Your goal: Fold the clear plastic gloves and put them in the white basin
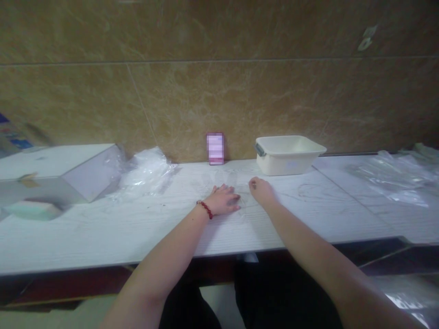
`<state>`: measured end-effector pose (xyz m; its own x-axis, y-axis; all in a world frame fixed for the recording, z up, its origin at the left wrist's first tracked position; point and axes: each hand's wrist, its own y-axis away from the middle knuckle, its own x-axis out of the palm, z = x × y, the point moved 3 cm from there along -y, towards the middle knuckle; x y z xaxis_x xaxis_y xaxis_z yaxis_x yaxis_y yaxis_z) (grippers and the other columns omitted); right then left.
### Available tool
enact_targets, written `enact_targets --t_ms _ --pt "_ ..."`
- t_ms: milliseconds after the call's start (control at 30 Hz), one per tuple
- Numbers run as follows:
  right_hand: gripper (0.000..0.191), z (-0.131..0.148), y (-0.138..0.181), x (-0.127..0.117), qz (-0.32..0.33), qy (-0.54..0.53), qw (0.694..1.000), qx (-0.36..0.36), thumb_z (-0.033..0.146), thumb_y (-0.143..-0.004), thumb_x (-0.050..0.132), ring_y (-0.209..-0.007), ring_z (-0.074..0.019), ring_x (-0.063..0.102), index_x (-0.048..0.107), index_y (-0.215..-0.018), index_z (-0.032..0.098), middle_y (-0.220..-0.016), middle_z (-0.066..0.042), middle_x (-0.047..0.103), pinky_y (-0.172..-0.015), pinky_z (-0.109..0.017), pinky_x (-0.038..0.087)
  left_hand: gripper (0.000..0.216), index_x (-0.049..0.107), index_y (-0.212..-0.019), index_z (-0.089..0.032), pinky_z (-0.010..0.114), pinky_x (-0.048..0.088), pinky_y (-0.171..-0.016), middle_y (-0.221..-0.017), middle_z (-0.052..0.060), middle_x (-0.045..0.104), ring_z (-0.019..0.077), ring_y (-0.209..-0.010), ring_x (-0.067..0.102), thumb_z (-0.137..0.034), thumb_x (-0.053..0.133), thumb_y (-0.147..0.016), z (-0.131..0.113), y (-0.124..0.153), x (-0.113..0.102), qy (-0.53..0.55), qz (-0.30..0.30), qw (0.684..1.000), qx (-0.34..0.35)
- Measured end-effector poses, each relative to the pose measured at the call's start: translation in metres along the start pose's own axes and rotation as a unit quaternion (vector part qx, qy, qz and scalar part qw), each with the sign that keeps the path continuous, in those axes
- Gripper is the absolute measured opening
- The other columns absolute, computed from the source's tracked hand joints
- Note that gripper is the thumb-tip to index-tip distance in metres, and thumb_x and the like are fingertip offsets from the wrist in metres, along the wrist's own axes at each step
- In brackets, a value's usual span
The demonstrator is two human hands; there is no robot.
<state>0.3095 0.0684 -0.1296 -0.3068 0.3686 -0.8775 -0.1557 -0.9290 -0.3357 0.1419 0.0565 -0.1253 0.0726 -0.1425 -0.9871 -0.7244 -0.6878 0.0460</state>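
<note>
My left hand [222, 199], with a red bead bracelet [207, 210] at its wrist, lies palm down with the fingers spread on the white wood-grain table [137, 237]. Beneath and beside its fingers is a faint, see-through piece of plastic [243, 201], whose outline is hard to make out. To the right, my right hand [261, 189] is closed in a pinch just above the tabletop. Whatever sits between its thumb and fingers is too small and clear to name. The two hands are a short way apart.
A cream plastic bin [288, 157] with a grey handle stands behind my right hand. A phone [215, 149] leans against the tiled wall. Crumpled clear plastic bags [147, 171] and a white box [58, 169] are at left; more clear bags [398, 173] lie at right.
</note>
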Motion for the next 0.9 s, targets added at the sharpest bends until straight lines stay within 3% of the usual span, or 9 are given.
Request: enact_targets --t_ms 200,333,467,767,900 --pt "0.019 0.003 0.003 0.002 0.017 -0.137 0.99 -0.014 0.028 -0.075 0.042 -0.06 -0.0107 0.052 0.044 -0.093 0.022 -0.066 0.001 0.057 -0.054 -0.02 0.034 0.048 0.04 -0.113 -0.03 0.055 0.02 -0.086 -0.118 0.007 0.037 0.0299 -0.114 0.024 -0.054 0.033 -0.073 -0.003 -0.001 -0.001 -0.007 -0.02 1.0 0.017" --pt "0.037 -0.001 0.002 0.008 0.028 -0.169 0.985 -0.014 0.023 -0.063 0.056 -0.062 -0.0101 0.053 0.042 -0.097 0.021 -0.068 0.002 0.057 -0.056 -0.019 0.036 0.048 0.039 -0.113 -0.03 0.055 0.021 -0.086 -0.121 0.006 0.034 0.0299 -0.113 0.025 -0.055 0.032 -0.072 -0.002 -0.001 0.001 -0.007 -0.024 1.0 0.019" --pt "0.034 0.0 0.001 0.005 0.02 -0.21 0.977 -0.014 0.017 -0.065 0.051 -0.06 -0.0088 0.053 0.042 -0.097 0.02 -0.066 0.003 0.057 -0.058 -0.019 0.038 0.049 0.041 -0.112 -0.029 0.054 0.022 -0.085 -0.119 0.007 0.036 0.0298 -0.112 0.026 -0.056 0.033 -0.072 -0.002 -0.002 0.001 -0.016 -0.032 0.999 0.019" --pt "0.031 0.023 0.013 -0.007 0.013 -0.252 0.963 -0.091 0.023 -0.066 0.05 -0.068 -0.01 0.055 0.041 -0.095 0.021 -0.069 0.003 0.059 -0.067 -0.023 0.039 0.052 0.043 -0.111 -0.028 0.053 0.02 -0.088 -0.119 0.007 0.037 0.0308 -0.114 0.024 -0.057 0.039 -0.068 0.0 -0.003 0.001 0.015 -0.039 0.999 0.016" --pt "0.03 0.027 0.016 -0.006 0.028 -0.243 0.963 -0.113 0.023 -0.065 0.05 -0.068 -0.0102 0.054 0.041 -0.094 0.021 -0.069 0.003 0.059 -0.065 -0.022 0.039 0.037 0.054 -0.097 -0.019 0.04 0.026 -0.09 -0.11 0.008 0.046 0.024 -0.109 0.034 -0.044 0.043 -0.072 0.005 -0.008 -0.004 0.066 -0.086 0.994 0.006"
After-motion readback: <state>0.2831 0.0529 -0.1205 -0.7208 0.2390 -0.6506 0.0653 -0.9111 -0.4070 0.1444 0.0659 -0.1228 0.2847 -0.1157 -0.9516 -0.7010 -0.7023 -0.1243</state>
